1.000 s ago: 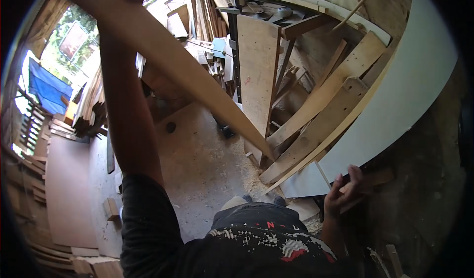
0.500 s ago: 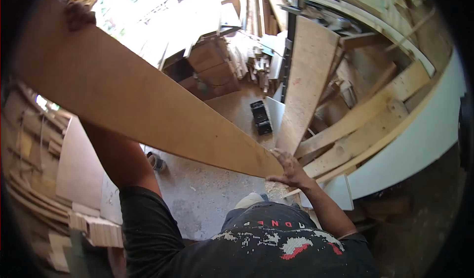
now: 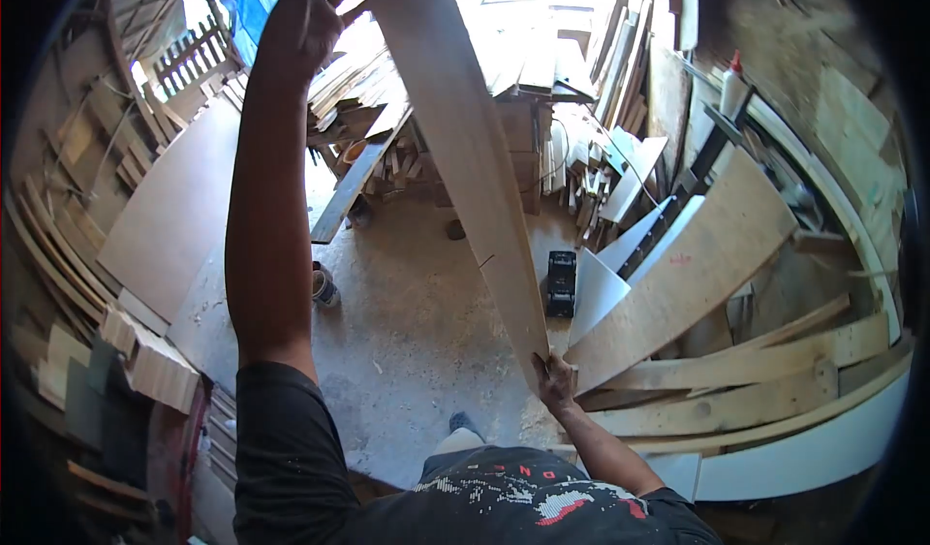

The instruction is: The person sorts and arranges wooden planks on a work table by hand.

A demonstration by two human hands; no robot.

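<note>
A long, wide wooden plank (image 3: 465, 138) slants across the middle, its upper end running out of the top of the picture. High on the left, my left hand (image 3: 325, 12) holds the plank's left edge with the fingers somewhat apart; the fingertips are partly hidden at the plank. My right hand (image 3: 557, 382) grips the lower end, thumb at the near face. A short dark mark crosses the plank low down. Just right of my right hand, a broad board (image 3: 693, 264) with a small red mark leans over other timber.
Long boards (image 3: 717, 390) lie stacked at the right. A black object (image 3: 561, 283) and a bucket (image 3: 325, 283) stand on the floor (image 3: 417, 351). Behind the plank is a bench piled with wood (image 3: 358, 85). A glue bottle (image 3: 733, 85) stands at upper right; a pale panel (image 3: 179, 206) leans left.
The plank has swung from a shallow slant to a steep one, its upper end moving right and away. My left arm has reached forward; my right hand has closed around the lower end.
</note>
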